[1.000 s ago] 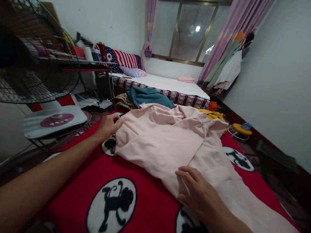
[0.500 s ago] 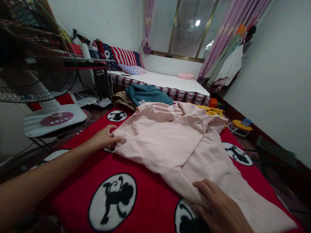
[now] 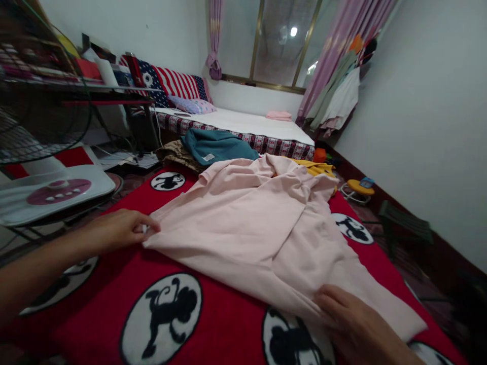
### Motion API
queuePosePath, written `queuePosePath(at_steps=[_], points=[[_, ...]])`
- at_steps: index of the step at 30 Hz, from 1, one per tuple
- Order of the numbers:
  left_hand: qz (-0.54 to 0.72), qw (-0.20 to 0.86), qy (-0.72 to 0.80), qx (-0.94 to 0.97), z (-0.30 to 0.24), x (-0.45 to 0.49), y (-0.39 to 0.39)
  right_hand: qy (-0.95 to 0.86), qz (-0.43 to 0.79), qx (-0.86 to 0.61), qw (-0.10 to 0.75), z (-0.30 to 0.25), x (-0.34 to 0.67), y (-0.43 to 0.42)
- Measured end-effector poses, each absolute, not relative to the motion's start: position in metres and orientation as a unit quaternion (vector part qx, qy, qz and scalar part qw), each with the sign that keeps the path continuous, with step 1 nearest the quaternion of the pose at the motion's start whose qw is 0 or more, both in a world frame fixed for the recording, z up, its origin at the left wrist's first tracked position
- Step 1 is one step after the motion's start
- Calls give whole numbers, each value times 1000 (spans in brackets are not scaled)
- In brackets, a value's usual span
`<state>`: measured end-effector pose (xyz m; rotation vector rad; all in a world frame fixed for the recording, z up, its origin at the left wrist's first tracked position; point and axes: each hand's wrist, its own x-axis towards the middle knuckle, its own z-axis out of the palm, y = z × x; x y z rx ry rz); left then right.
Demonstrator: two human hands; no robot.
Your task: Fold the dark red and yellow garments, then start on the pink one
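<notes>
A pale pink garment (image 3: 243,218) lies spread over a red blanket (image 3: 220,309) printed with black monkeys in white ovals. At its left corner my left hand (image 3: 131,228) pinches the cloth between thumb and fingers, drawing that edge out to the left. My right hand (image 3: 353,322) grips the near edge at the lower right, its thumb above the cloth and its other fingers partly hidden. The near hem runs fairly straight between both hands. Folds bunch up at the garment's far end.
Beyond the garment lie a teal garment (image 3: 220,147), a brown patterned cloth (image 3: 177,154) and a yellow cloth (image 3: 315,168). A fan (image 3: 41,111) and a white chair-like surface with a pink oval (image 3: 57,192) stand at left. A yellow stool (image 3: 359,187) is at right.
My left hand has pulled the garment's left corner further left and toward me, tightening the near edge. My right hand keeps its hold on the cloth. The view has turned slightly right.
</notes>
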<state>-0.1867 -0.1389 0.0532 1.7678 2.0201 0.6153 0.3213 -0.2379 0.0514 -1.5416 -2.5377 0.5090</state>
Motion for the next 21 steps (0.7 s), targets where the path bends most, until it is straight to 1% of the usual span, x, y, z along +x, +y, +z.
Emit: queuePosePath(at_steps=[2, 4, 8, 10, 16, 21], points=[[159, 103, 660, 727, 49, -179, -138, -831, 191, -516, 84, 61, 332, -242], [180, 60, 627, 756, 51, -161, -134, -812, 227, -528, 97, 69, 344, -241], [243, 144, 588, 758, 53, -106, -111, -766, 303, -556, 107, 65, 355, -228], [255, 161, 555, 775, 47, -76, -91, -759, 307, -565, 103, 56, 351, -219], [237, 157, 515, 809, 29, 8, -31, -769, 213, -601, 44, 46, 333, -207], [237, 128, 557, 785, 27, 67, -6, -769, 210, -603, 34, 47, 332, -208]])
